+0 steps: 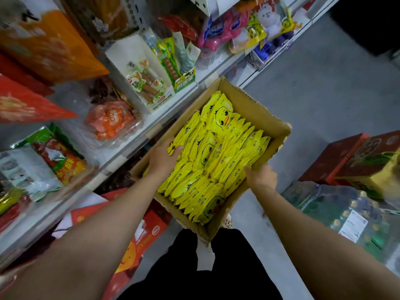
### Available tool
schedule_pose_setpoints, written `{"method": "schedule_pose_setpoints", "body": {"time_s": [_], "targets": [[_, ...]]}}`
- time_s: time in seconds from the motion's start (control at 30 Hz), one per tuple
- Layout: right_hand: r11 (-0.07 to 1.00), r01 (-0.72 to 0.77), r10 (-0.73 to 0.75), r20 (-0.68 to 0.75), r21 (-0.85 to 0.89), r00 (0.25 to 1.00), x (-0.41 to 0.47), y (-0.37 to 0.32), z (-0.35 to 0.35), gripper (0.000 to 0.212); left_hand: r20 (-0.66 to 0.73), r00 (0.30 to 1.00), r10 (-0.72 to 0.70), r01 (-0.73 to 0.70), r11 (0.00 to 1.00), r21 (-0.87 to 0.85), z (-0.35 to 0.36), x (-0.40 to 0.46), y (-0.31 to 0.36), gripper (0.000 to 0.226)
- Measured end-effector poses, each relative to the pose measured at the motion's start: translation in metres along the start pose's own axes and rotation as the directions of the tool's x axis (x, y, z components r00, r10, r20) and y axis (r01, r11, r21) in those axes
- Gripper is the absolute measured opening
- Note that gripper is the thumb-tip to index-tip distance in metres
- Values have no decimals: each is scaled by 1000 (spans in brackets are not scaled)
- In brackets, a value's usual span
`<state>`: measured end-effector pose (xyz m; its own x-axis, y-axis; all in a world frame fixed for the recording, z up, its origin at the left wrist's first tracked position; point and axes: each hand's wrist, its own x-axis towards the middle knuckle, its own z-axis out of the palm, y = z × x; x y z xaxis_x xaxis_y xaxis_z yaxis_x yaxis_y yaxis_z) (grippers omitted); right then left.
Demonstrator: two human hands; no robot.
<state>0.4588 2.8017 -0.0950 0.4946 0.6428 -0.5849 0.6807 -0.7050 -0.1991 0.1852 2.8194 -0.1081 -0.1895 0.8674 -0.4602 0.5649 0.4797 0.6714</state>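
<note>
Head view: cardboard box [251, 102], centre frame, sits packed full of yellow packets [216, 161]. Left hand [164, 158] has its grip closed round packet ends; right hand [263, 176] clasps the box's right wall. Judged: stocking the shelf [151, 124] has barely begun.

Two bare arms fill the head camera's view. The left forearm [86, 234] and right forearm [313, 234] are uncovered along all their visible length, from the picture's lower edge to the wrists. The left hand [164, 156] and right hand [263, 175] are bare too. At lower centre a plain black garment [216, 278] covers the person's body, matte and unmarked. Above it shows a light-and-dark patterned patch [227, 223], too small to identify.
</note>
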Motion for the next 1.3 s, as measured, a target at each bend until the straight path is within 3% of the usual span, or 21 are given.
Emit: {"method": "schedule_pose_setpoints", "body": {"time_s": [0.17, 0.3, 0.43, 0.57, 0.67, 0.73, 1.0, 1.3], "targets": [[969, 230, -222, 87, -89, 971, 9, -10, -11, 53, 54, 993, -100, 107, 984, -140, 18, -25, -4, 50], [890, 439, -386, 303, -127, 871, 34, -26, -21, 43, 42, 977, -208, 211, 969, -131, 39, -45, -6, 44], [779, 597, -435, 518, -194, 736, 62, -35, -27, 31, 54, 927, -372, 375, 908, -185, 71, -69, -9, 33], [566, 784, -468, 684, -254, 559, 84, -38, -31, 25, 26, 881, -472, 467, 861, -201, 110, -96, -11, 28], [475, 847, -416, 786, -240, 456, 94, -41, -27, 14, -11, 824, -567, 548, 800, -246, 135, -118, -13, 28], [424, 870, -352, 839, -252, 415, 96, -42, -19, 19, -42, 793, -608, 578, 771, -267, 145, -130, -16, 29], [249, 903, -221, 887, -350, 405, 108, -43, 13, 47, -47, 818, -574, 531, 783, -323, 163, -124, -26, 37], [203, 907, -213, 888, -369, 408, 120, -36, 28, 38, -72, 799, -596, 540, 766, -350, 180, -119, -43, 33]]}}
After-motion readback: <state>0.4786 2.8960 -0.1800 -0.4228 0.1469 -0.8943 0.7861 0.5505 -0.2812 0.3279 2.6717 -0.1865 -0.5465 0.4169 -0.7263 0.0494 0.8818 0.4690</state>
